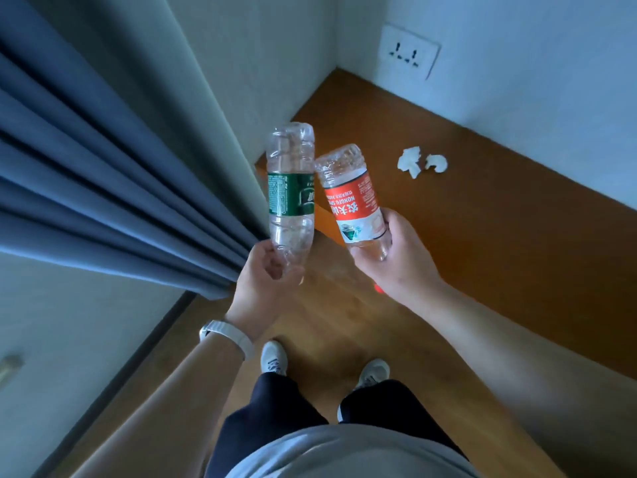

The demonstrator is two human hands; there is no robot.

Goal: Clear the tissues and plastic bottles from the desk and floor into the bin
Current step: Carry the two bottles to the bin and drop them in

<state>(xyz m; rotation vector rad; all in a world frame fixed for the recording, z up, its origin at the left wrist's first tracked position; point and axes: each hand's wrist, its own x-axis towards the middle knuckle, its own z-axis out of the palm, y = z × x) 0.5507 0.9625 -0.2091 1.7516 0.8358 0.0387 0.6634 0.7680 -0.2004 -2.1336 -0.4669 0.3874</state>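
Green-label bottle [291, 188] and red-label bottle [351, 201] held upended; tissues [410, 162] on desk [499, 243].

tissues [421, 162] on desk [517, 236], right of bottles [320, 191]

Neck of green-label bottle [291, 188] hidden inside left hand [265, 281], red-label bottle [355, 201] neck behind right hand [400, 260], desk [517, 236] cut by right edge, right forearm [499, 343] blurred.

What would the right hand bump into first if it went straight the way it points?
Probably the green-label bottle in the left hand. The right hand and its red-label bottle lean towards it, nearly touching, though depth is unclear.
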